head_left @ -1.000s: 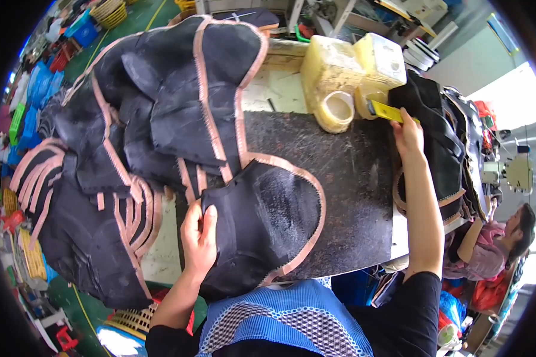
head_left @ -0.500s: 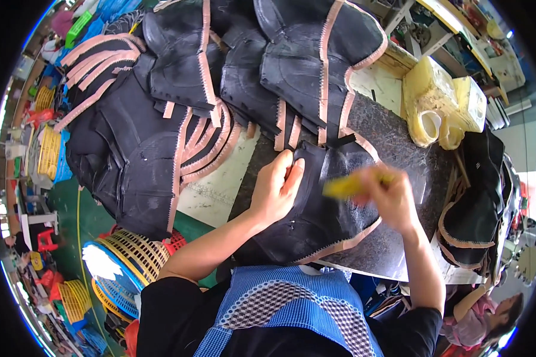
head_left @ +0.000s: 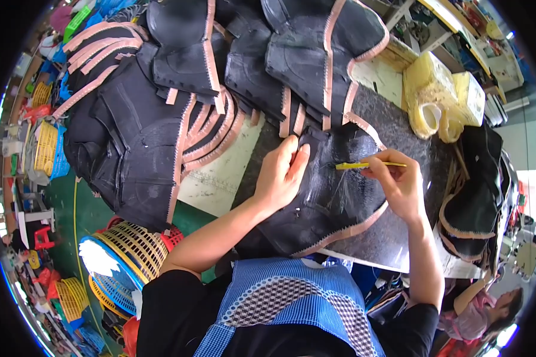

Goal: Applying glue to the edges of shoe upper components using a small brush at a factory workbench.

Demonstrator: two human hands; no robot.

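Observation:
A black, panel-like shoe-upper piece (head_left: 315, 217) with a tan zigzag-stitched edge lies on the dark slab in front of me. My left hand (head_left: 281, 174) is closed, thumb against fingers, on its upper left edge. In my right hand (head_left: 398, 185) a thin yellow brush (head_left: 354, 166) is pinched, its tip pointing left, over or against the piece; contact is hard to tell. Shiny wet-looking streaks mark the black surface around that tip. More black pieces (head_left: 298, 65) with tan edging overlap just beyond, and a further stack (head_left: 137, 143) lies at the left.
Two yellow-crusted containers (head_left: 423, 89) with open mouths stand at the back right of the dark slab (head_left: 426, 220). Black edged pieces (head_left: 473, 208) hang at the right. Plastic baskets (head_left: 134, 244) stand below left. Another person (head_left: 479, 315) is at the lower right.
My right hand has shifted slightly right, and the brush has turned edge-on and is no longer blurred. My left hand keeps its hold. The piece's top edge looks slightly bunched and higher.

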